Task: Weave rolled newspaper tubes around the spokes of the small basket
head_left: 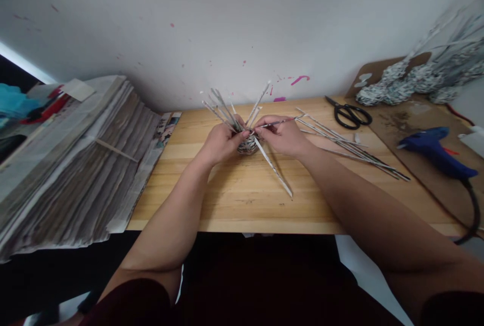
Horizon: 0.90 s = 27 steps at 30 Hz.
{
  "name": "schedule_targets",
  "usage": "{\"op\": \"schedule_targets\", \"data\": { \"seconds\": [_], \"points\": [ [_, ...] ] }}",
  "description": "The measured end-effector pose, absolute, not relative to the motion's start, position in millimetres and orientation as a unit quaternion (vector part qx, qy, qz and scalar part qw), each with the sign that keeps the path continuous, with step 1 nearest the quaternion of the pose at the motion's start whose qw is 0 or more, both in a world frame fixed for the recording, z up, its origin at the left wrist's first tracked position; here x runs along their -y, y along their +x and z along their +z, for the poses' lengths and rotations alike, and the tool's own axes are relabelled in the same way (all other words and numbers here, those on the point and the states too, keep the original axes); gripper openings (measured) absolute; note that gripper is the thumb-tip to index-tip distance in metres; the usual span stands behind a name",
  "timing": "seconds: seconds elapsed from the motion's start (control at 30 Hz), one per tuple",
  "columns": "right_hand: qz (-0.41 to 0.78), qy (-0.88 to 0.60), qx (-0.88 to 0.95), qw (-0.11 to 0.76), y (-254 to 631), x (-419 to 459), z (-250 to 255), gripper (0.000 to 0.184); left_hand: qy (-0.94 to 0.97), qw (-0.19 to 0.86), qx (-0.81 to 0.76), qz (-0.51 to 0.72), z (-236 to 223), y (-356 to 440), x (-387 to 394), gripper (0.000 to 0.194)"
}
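Note:
A small woven basket of rolled newspaper (pixel 247 145) sits on the wooden table, with several paper rods (pixel 223 107) fanning up from its rim. My left hand (pixel 224 140) is closed around the basket's left side, thumb on the near rim. My right hand (pixel 282 135) pinches a thin dark-patterned paper rod (pixel 278 123) at the basket's right rim; the rod's other end reaches right past the knuckles. One pale rod (pixel 274 167) slants from the basket down toward the table's front. The far side of the basket is hidden by my fingers.
Several loose paper rods (pixel 351 149) lie to the right, below black-handled scissors (pixel 348 113). A blue glue gun (pixel 438 152) rests on a brown board (pixel 401 122); woven paper pieces (pixel 404 81) stand behind it. A tall newspaper stack (pixel 86 165) fills the left, against the wall (pixel 242 28).

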State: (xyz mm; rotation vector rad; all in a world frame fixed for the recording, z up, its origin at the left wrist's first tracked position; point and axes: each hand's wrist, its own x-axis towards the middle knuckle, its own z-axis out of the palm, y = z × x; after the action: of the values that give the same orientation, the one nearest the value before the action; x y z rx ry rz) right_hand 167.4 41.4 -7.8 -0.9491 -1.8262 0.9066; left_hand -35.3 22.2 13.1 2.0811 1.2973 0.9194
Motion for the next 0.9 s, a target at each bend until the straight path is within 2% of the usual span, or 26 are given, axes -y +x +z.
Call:
{"op": "schedule_targets", "data": {
  "seconds": [0.23, 0.43, 0.6, 0.73, 0.9],
  "points": [
    [0.357, -0.398, 0.718, 0.446, 162, -39, -8, 0.014, 0.716, 0.356, -0.456, 0.39, 9, -29, -21, 0.02],
    [0.327, -0.385, 0.753, 0.423, 168, -39, -5, 0.017, 0.731, 0.322, -0.467, 0.379, 13, -32, -20, 0.013],
    [0.354, -0.358, 0.789, 0.352, 180, -41, -1, 0.039, 0.78, 0.323, -0.418, 0.334, 22, -46, -21, 0.008],
    [0.34, -0.385, 0.786, 0.343, 184, -44, 0, 0.015, 0.792, 0.346, -0.385, 0.325, 22, -51, -23, 0.006],
    [0.345, -0.389, 0.796, 0.311, 188, -41, 12, 0.023, 0.793, 0.332, -0.381, 0.339, 17, -50, -25, 0.006]
  ]
}}
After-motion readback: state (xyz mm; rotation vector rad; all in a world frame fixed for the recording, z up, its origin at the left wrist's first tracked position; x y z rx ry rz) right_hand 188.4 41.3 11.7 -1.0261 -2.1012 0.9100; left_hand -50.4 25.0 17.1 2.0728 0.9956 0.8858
